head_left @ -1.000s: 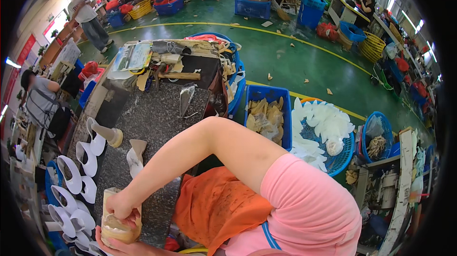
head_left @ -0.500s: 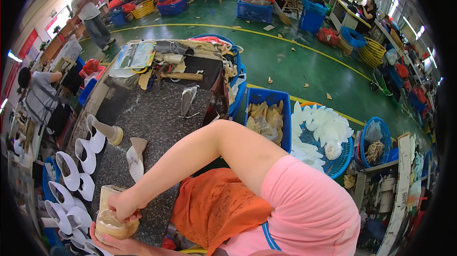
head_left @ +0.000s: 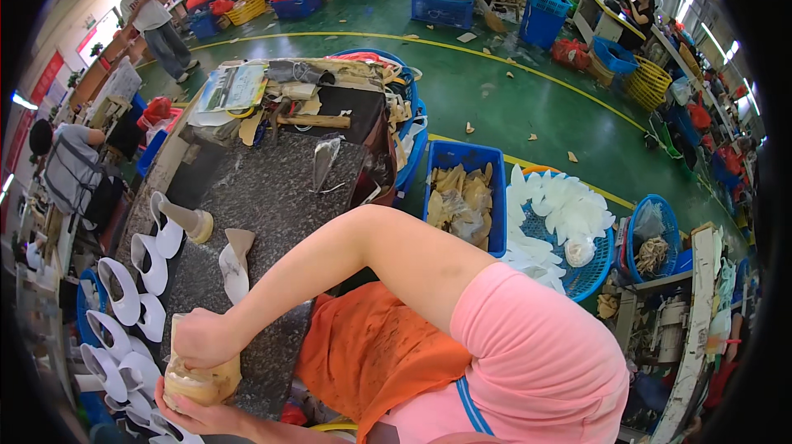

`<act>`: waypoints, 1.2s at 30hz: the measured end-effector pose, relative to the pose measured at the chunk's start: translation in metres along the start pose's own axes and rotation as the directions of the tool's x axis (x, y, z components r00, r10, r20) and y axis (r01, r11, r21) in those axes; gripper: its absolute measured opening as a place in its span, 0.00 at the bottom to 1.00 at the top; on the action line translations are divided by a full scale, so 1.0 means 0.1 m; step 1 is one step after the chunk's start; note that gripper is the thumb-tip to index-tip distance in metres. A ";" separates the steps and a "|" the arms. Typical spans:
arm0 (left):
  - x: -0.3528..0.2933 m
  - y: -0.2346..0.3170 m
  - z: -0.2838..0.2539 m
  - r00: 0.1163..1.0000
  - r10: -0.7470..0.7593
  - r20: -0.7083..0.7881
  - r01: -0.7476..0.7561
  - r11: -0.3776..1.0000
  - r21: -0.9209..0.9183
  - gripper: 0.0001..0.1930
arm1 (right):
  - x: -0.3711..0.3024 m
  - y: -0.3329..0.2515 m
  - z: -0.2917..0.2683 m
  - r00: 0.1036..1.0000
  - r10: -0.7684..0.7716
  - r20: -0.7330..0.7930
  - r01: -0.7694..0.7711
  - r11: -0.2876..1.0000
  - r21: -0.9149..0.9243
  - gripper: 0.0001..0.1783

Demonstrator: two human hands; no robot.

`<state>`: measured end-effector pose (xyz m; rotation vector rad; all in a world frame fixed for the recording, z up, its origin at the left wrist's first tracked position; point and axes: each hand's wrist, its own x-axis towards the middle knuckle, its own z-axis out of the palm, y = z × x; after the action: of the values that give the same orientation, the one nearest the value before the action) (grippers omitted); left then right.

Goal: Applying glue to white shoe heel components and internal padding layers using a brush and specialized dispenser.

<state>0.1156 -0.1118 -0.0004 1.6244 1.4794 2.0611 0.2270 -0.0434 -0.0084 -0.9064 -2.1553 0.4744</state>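
My left hand [head_left: 206, 418] wraps round the lower side of a cream-yellow tub [head_left: 224, 380] with a crusted white inside, at the near left corner of the worktop. Closed into a fist, my right hand [head_left: 205, 338] is over the tub's far side; what it grips, if anything, is hidden. Beyond it lies a curved white and beige shoe piece [head_left: 235, 275]. Farther off, a tapered grey-beige piece with a yellowish end [head_left: 194, 221] lies beside several white shoe uppers [head_left: 124, 291] that line the worktop's left side.
The dark speckled worktop [head_left: 272, 188] carries a wooden-handled hammer [head_left: 313, 121] and scraps at its far end. To the right stand a blue crate [head_left: 429, 205] of beige pieces and a blue basket [head_left: 596, 275] of white pieces. An orange cloth [head_left: 371, 353] covers my lap. People work farther back.
My right hand has come up and slightly away from the tub's opening, toward its far side. The left hand still holds the tub. The view has shifted a little.
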 end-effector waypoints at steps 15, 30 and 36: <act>0.12 -0.10 0.03 0.998 0.055 0.020 -0.056 0.998 0.010 0.23 | 0.14 0.03 -0.17 0.954 0.206 0.217 -0.237 0.963 0.130 0.10; 0.19 -0.10 -0.01 1.000 -0.009 0.007 0.010 0.985 -0.175 0.14 | 0.21 -0.11 -0.34 0.805 0.256 0.534 -0.529 0.717 0.454 0.13; 0.22 -0.05 0.06 0.995 -0.097 -0.005 0.093 0.962 -0.255 0.11 | 0.10 -0.04 -0.13 0.974 0.193 0.118 -0.227 0.830 0.509 0.11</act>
<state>0.1089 -0.0921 0.0100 1.4138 1.2105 2.1144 0.2296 -0.0385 0.0073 -0.8202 -1.8338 1.1493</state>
